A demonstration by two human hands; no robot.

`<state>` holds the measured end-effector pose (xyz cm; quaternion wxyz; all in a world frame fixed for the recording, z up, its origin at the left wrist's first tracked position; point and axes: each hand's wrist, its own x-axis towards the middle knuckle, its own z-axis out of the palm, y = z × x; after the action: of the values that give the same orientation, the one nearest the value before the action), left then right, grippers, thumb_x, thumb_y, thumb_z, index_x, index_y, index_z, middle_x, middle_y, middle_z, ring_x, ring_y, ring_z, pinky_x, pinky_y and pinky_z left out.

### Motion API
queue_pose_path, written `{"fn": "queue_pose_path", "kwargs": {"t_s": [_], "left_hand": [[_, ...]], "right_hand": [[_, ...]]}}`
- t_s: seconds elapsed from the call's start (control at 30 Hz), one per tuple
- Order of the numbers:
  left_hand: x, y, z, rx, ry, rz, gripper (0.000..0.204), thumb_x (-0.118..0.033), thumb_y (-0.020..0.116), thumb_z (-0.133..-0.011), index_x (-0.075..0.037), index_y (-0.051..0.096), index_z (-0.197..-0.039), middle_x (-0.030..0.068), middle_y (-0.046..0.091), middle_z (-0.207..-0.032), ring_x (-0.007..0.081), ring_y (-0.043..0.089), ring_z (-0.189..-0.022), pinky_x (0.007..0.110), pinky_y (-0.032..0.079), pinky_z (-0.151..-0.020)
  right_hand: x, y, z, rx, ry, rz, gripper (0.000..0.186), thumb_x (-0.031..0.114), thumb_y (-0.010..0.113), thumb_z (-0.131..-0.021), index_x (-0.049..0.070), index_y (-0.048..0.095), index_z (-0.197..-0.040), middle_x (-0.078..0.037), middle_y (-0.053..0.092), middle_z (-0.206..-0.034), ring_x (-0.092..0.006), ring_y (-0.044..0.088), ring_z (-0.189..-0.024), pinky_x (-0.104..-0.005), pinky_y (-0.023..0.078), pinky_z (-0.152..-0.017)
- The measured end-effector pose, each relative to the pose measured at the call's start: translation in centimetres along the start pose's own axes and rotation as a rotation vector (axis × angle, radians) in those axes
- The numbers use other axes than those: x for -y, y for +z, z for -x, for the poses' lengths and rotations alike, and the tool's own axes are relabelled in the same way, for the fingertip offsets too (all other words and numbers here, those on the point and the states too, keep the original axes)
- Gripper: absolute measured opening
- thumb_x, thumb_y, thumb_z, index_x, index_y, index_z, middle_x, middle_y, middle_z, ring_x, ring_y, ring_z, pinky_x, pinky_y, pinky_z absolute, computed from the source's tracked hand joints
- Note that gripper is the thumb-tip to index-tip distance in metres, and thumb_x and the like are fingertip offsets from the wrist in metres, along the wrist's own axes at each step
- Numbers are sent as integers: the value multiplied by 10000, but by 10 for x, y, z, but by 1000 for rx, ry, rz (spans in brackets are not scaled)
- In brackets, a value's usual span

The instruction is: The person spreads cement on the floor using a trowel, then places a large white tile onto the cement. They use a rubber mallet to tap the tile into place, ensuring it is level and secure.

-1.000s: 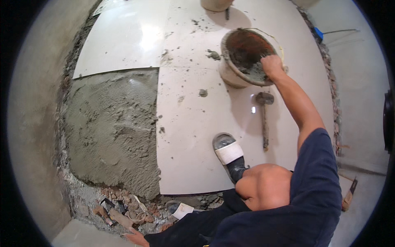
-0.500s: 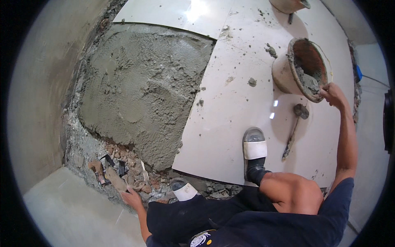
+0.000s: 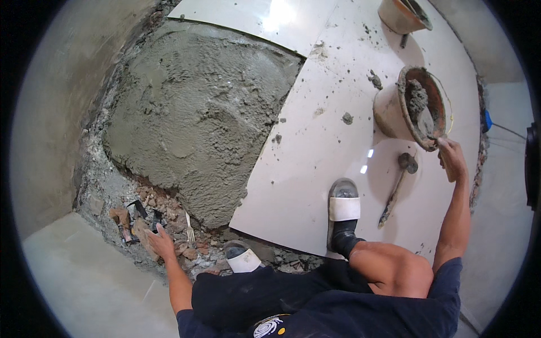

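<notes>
My right hand (image 3: 452,159) is closed around the handle of a trowel (image 3: 425,121), its blade inside the tilted bucket (image 3: 387,115). A lump of grey mortar (image 3: 417,99) sits by the blade, within the bucket's crusted rim. On the left, my left hand (image 3: 162,243) reaches down to the rubble with its fingers apart, against a flat tan piece (image 3: 143,239) whose kind I cannot make out. Wet mortar (image 3: 197,118) covers a wide patch in front of me, rough on top and bordered by pale floor tiles (image 3: 304,169).
A mallet (image 3: 400,186) lies on the tiles below the bucket; a second bucket (image 3: 403,17) stands farther back. A white fork (image 3: 190,228) and black scraps (image 3: 137,209) lie in the rubble. My sandalled foot (image 3: 344,208) rests on the tile. A wall (image 3: 67,112) rises at left.
My left hand has moved forward along the tan piece. In the bucket, a mortar lump now shows higher by the trowel, and my right wrist has turned. The view has shifted slightly.
</notes>
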<state>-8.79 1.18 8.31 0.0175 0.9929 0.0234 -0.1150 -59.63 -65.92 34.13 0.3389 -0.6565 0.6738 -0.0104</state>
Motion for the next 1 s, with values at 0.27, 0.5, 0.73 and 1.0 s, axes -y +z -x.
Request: {"fn": "queue_pose_path", "kwargs": {"t_s": [0.27, 0.5, 0.73, 1.0], "left_hand": [[49, 23, 1, -110, -113, 27, 765, -521, 395, -983, 115, 340, -1403, 315, 364, -1447, 440, 354, -1340, 510, 270, -1100], [69, 32, -37, -192, -49, -118, 742, -508, 397, -987, 83, 321, -1431, 291, 381, -1444, 420, 357, -1346, 517, 267, -1095], [54, 37, -98, -231, -84, -201, 743, -540, 326, -1000, 51, 301, -1451, 264, 365, -1458, 383, 385, -1332, 517, 315, -1070], [16, 28, -91, -180, -157, -370, 709, -549, 274, -1008, 0, 309, -1456, 201, 168, -1570, 373, 396, -1324, 529, 310, -1078]], "right_hand": [[89, -12, 21, 73, -178, 173, 384, 410, 574, -914, 42, 601, -805, 5, 493, -613, -108, 466, -508, -281, 376, -466], [256, 118, -40, 391, -453, 648, 435, 416, 586, -922, -11, 619, -844, -18, 519, -634, -114, 510, -573, -302, 426, -511], [260, 210, 3, 267, -319, 343, 408, 403, 534, -967, 3, 596, -1009, -67, 555, -740, -165, 537, -552, -328, 478, -518], [278, 455, 16, 140, 68, -665, 358, 324, 452, -987, -30, 501, -1006, -104, 533, -768, -221, 579, -575, -382, 513, -471]]}}
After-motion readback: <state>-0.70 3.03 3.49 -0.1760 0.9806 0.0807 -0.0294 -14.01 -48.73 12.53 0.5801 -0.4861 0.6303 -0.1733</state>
